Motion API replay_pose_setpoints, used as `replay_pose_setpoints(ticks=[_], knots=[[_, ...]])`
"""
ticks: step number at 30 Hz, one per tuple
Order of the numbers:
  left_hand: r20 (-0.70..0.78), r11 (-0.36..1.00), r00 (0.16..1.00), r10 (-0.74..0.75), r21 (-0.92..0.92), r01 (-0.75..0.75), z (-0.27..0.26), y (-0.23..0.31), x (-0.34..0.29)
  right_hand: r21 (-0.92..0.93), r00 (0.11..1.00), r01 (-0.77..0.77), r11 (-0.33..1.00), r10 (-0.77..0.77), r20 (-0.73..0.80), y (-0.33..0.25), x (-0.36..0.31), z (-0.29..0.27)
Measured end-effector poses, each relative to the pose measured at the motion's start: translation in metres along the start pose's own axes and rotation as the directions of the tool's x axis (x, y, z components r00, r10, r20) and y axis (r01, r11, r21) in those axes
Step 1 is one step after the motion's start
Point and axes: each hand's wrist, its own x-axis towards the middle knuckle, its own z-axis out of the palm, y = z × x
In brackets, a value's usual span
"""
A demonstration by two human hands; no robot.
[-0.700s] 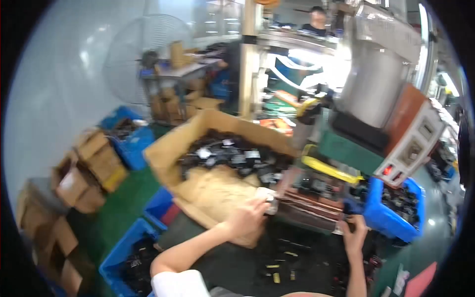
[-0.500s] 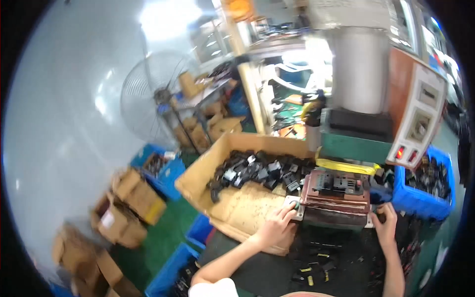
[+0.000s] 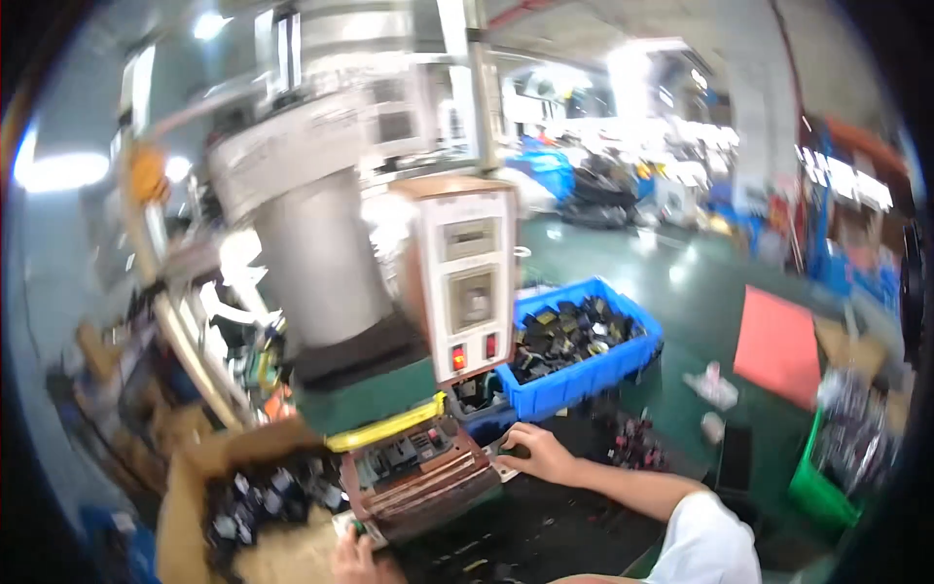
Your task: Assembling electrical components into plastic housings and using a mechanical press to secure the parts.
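Note:
My left hand (image 3: 356, 563) is at the lower edge, blurred, its fingers reaching to a green push button (image 3: 358, 529) on a pale plate at the near left corner of a press fixture. My right hand (image 3: 541, 456) rests at the fixture's other end, fingers bent and thumb apart, over a second pale switch plate (image 3: 502, 465); its fingers hide any button there. Between my hands sits the reddish-brown fixture (image 3: 428, 487) with dark moulded parts (image 3: 404, 455) on top. A yellow bar (image 3: 389, 424) runs behind it. Above stands a large grey press cylinder (image 3: 326, 258).
A control box (image 3: 477, 243) with lit red switches stands beside the cylinder. Black parts fill a blue crate (image 3: 574, 389) behind my right hand. A cardboard box (image 3: 185, 496) of black parts is at left. A green crate (image 3: 827, 477) and red sheet (image 3: 778, 346) lie right.
My view has swung to the right, so the fixture and cylinder appear further left. Both hands stay at the two switch plates.

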Motion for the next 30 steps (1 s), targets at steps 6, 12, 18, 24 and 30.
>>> replay_pose_setpoints(ticks=[6,12,18,24,30], knots=[[-0.098,0.977,0.995,0.014,-0.212,-0.035,-0.025,-0.012,0.001,0.001,1.000,0.029,1.000,-0.029,-0.010,-0.023,0.009,0.005],[-0.028,0.995,0.999,0.030,-0.098,-0.032,-0.023,0.007,0.011,-0.013,0.996,-0.072,0.997,0.071,-0.050,-0.030,0.010,-0.017],[-0.006,0.997,0.999,0.053,-0.049,-0.053,-0.012,0.006,0.011,0.044,0.997,-0.060,0.997,0.063,-0.055,-0.005,0.006,-0.011],[-0.126,0.984,0.990,0.061,-0.162,-0.081,-0.020,0.023,0.016,-0.027,1.000,-0.002,1.000,0.002,-0.009,0.002,-0.003,-0.022],[-0.136,0.945,0.990,0.024,-0.319,-0.066,-0.006,-0.008,0.013,-0.023,0.998,0.064,0.998,-0.064,0.003,-0.005,0.001,-0.009]])
